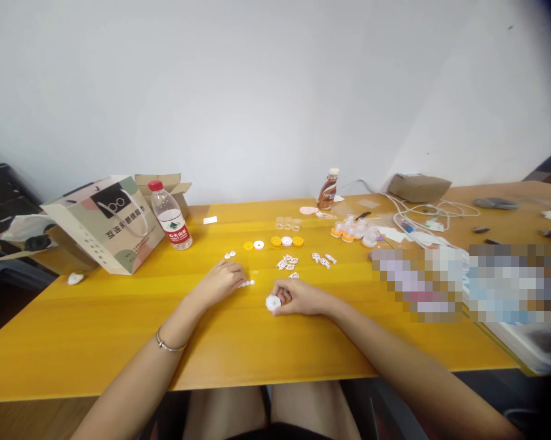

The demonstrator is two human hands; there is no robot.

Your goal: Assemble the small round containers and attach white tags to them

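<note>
My right hand [298,297] rests on the yellow table [120,330], its fingers closed round a small white round plastic part [272,302]. My left hand [223,280] lies knuckles up a little to the left, fingers curled, its tips touching a short row of tiny white pieces [247,283]. A metal bracelet sits on my left wrist. Just beyond the hands lie several small white cut-out pieces [286,263], and behind them a row of yellow and white discs [275,242].
A printed paper bag [105,223] and a red-capped water bottle [170,215] stand at the left. A brown drink bottle [328,189], small clear cups [288,223], orange-based containers [353,231] and white cables [422,214] lie at the back right. Blurred items fill the right side.
</note>
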